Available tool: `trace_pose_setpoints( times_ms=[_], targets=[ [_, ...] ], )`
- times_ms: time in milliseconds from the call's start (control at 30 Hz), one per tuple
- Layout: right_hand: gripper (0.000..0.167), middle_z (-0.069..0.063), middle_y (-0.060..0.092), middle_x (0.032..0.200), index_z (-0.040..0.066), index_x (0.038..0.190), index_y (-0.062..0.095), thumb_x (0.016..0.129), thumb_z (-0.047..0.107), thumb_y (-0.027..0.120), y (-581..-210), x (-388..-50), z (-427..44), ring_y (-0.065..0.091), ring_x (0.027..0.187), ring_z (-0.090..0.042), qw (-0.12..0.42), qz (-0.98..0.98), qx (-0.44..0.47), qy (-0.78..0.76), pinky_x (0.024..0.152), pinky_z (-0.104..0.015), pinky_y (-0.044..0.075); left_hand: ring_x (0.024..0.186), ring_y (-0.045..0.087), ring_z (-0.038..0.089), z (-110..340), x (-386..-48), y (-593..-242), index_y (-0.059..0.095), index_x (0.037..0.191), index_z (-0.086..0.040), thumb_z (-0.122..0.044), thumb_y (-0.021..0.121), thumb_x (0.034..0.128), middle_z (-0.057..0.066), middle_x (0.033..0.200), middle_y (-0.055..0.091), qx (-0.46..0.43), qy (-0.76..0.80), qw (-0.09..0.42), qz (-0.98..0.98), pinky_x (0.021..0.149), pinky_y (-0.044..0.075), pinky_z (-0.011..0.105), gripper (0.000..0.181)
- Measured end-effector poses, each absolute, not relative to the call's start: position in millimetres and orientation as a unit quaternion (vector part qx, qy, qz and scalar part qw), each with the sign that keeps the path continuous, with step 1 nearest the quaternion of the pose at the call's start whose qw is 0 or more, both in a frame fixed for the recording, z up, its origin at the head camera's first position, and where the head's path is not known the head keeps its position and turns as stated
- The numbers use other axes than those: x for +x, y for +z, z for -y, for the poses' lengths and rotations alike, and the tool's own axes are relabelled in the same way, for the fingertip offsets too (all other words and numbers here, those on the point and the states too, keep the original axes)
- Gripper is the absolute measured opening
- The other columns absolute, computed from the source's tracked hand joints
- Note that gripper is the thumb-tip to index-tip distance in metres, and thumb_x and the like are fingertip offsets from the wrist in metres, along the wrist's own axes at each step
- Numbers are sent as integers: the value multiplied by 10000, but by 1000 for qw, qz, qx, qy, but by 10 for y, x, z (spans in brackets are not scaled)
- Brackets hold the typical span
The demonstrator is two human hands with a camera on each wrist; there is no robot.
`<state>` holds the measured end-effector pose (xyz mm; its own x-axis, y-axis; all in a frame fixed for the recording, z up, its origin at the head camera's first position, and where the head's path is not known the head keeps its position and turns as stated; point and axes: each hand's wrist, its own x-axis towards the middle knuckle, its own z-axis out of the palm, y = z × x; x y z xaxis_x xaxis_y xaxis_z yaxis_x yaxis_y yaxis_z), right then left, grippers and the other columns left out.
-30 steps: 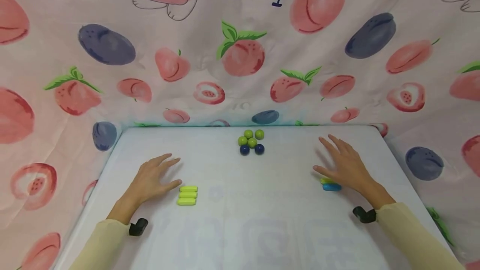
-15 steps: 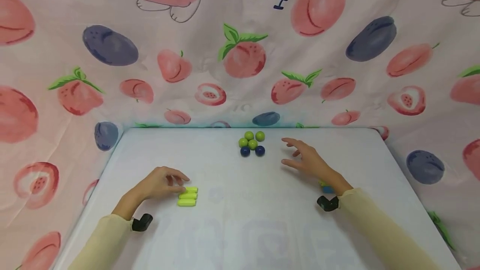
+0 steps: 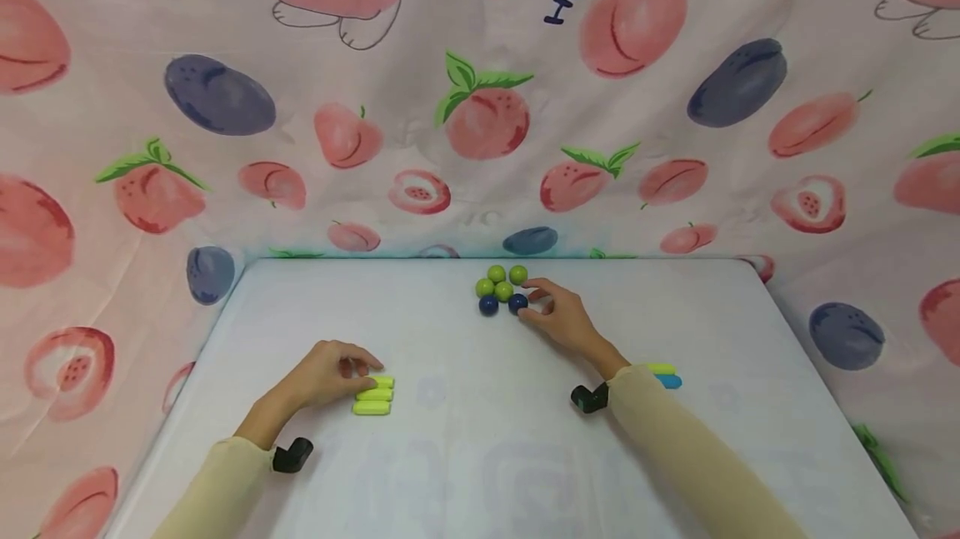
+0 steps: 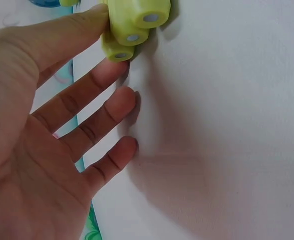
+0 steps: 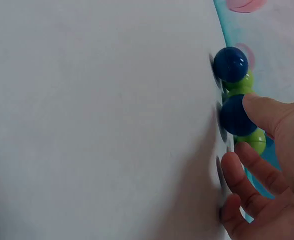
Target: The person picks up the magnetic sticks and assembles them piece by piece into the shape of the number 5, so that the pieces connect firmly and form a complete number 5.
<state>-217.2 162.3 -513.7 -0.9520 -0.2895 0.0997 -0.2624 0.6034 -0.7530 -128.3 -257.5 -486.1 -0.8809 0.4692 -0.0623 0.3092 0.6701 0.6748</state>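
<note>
Three yellow-green rods (image 3: 372, 395) lie side by side on the table, each showing a grey inset in its end in the left wrist view. My left hand (image 3: 327, 372) pinches the farthest rod (image 4: 117, 50) between thumb and index finger; the index fingertip is hidden in the left wrist view. Over by the back edge, my right hand (image 3: 564, 318) touches the nearer-right navy ball (image 5: 237, 116) with the thumb, its fingers spread apart beside a green ball (image 3: 518, 275). Another navy ball (image 3: 488, 306) sits just left.
Several green balls (image 3: 484, 287) cluster behind the navy ones. A yellow-green rod (image 3: 662, 368) and a blue rod (image 3: 669, 381) lie partly behind the right sleeve (image 3: 675, 431). A fruit-print cloth (image 3: 480, 189) rises behind the white table (image 3: 450, 472).
My right hand has swept left from above the right-hand rods to the balls. The left hand has lowered and moved right onto the farthest yellow-green rod. The balls stay in place.
</note>
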Motion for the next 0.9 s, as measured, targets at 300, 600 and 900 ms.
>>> trace_pose_setpoints(
  times_ms=[300, 600, 900],
  targets=[
    [418, -86, 720, 1101, 117, 1251, 716, 881, 270, 835, -5192, -2197, -1495, 589, 816, -194, -7, -913, -129, -387, 760, -351, 484, 701, 514, 116, 2483, -1293, -4896, 779, 1117, -82, -139, 819, 881, -75, 841, 620, 222, 328, 89, -914, 635, 437, 255, 246],
    [371, -89, 732, 1099, 79, 1211, 712, 885, 216, 827, -5122, -2139, -1568, 576, 732, -154, 7, -918, -125, -376, 674, -316, 472, 726, 498, 141, 2410, -1332, -4837, 783, 1036, -85, -100, 829, 859, -48, 847, 620, 221, 314, 115, -916, 631, 417, 259, 184],
    [366, -101, 710, 1122, 57, 1211, 694, 880, 167, 806, -5136, -2110, -1635, 547, 726, -157, 10, -919, -131, -370, 663, -309, 456, 753, 519, 183, 2380, -1373, -4872, 778, 989, -92, -80, 831, 847, -43, 824, 620, 212, 319, 115, -917, 650, 419, 265, 152]
  ],
)
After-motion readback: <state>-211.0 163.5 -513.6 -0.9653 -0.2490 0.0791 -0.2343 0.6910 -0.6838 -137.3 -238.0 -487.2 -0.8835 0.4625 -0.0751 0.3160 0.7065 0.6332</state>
